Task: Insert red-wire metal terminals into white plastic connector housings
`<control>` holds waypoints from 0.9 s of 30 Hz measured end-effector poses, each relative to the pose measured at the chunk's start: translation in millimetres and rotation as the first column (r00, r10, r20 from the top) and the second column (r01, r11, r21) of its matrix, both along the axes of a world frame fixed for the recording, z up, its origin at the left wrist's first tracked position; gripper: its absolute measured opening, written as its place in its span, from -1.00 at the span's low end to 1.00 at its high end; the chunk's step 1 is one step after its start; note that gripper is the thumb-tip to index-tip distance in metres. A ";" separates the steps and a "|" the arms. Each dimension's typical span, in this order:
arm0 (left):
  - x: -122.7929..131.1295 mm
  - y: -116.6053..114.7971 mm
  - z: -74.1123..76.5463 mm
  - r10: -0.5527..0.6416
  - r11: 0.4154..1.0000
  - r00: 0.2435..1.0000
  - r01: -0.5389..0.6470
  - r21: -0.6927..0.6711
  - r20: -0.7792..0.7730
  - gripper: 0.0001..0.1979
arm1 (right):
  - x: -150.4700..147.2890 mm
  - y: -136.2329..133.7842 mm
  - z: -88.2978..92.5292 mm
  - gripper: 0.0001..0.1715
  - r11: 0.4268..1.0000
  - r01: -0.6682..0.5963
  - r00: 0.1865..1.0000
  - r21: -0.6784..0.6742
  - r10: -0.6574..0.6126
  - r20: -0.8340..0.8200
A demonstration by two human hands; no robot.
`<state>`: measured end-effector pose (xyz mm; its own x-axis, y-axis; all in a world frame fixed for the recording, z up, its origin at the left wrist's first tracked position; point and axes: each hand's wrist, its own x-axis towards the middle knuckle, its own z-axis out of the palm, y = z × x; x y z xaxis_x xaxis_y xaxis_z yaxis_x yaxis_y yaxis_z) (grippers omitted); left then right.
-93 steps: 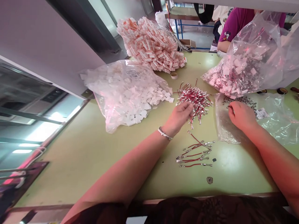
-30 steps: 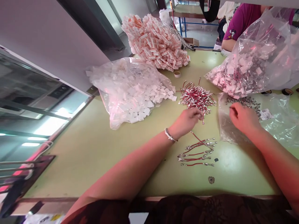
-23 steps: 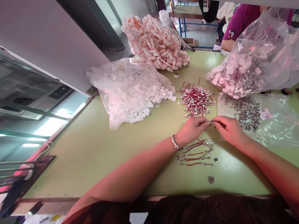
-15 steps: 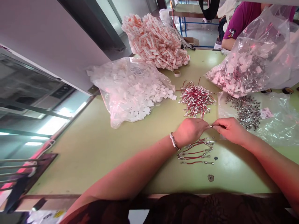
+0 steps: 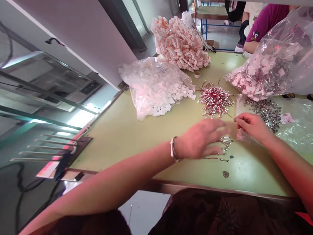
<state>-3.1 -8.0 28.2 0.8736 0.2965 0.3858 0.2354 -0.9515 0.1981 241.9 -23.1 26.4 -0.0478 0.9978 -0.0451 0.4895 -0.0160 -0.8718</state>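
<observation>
Our left hand (image 5: pixel 202 141), blurred, spreads its fingers wide over the wires (image 5: pixel 221 159); our right hand (image 5: pixel 253 128) pinches a small metal piece (image 5: pixel 235 120) beside the bag (image 5: pixel 295 133).

Left hand (image 5: pixel 202 141): motion-blurred, finger outlines indistinct, grip not readable. It covers most of the wire row (image 5: pixel 221 159) near front edge of table (image 5: pixel 137 137). Right hand (image 5: pixel 253 128): small part (image 5: pixel 235 120) pinched at fingertips, too small to ID. Clear bag (image 5: pixel 295 130) at right edge, co-worker (image 5: pixel 265 19) at far edge: cut off by pic border.
</observation>
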 end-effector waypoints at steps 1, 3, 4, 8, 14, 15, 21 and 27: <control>-5.5 -10.8 -4.7 -0.042 0.999 0.995 0.042 -0.007 -0.094 -0.33 | 3.5 -0.8 2.2 -0.76 1.000 0.020 0.996 -0.005 -0.020 -0.089; -11.8 -26.3 -19.5 0.004 1.000 0.972 -0.004 -0.001 -0.237 -0.29 | 7.9 -3.5 6.2 -0.75 1.000 0.021 0.971 -0.020 -0.025 -0.238; -12.6 -29.5 -27.9 0.034 0.999 0.962 -0.033 0.007 -0.270 -0.33 | 8.3 -5.3 7.9 -0.75 0.999 0.005 0.962 -0.033 -0.014 -0.274; -7.6 -12.2 -52.5 0.138 0.990 0.956 -0.140 0.012 -0.258 -0.54 | -2.2 -14.6 12.0 -0.71 0.987 -0.138 0.987 -0.082 0.131 -0.093; 1.6 32.8 -62.1 0.164 0.986 0.978 -0.166 0.000 -0.131 -0.64 | -25.7 -39.9 2.6 -0.77 0.808 -0.542 0.702 -0.232 0.587 0.404; 2.5 36.2 -61.7 0.189 0.982 0.974 -0.191 -0.002 -0.129 -0.64 | -26.8 -44.6 -0.5 -0.80 0.808 -0.545 0.649 -0.222 0.575 0.499; -25.5 45.2 -47.2 0.110 0.994 0.992 -0.107 -0.037 0.060 -0.70 | -25.8 -56.7 -8.7 -0.91 0.806 -0.590 0.466 -0.060 0.400 0.789; -95.7 115.7 -33.8 0.786 0.609 0.617 -0.782 -0.132 -0.030 -0.60 | -54.3 -51.4 -16.7 -0.89 0.776 -0.624 0.476 0.096 0.279 0.834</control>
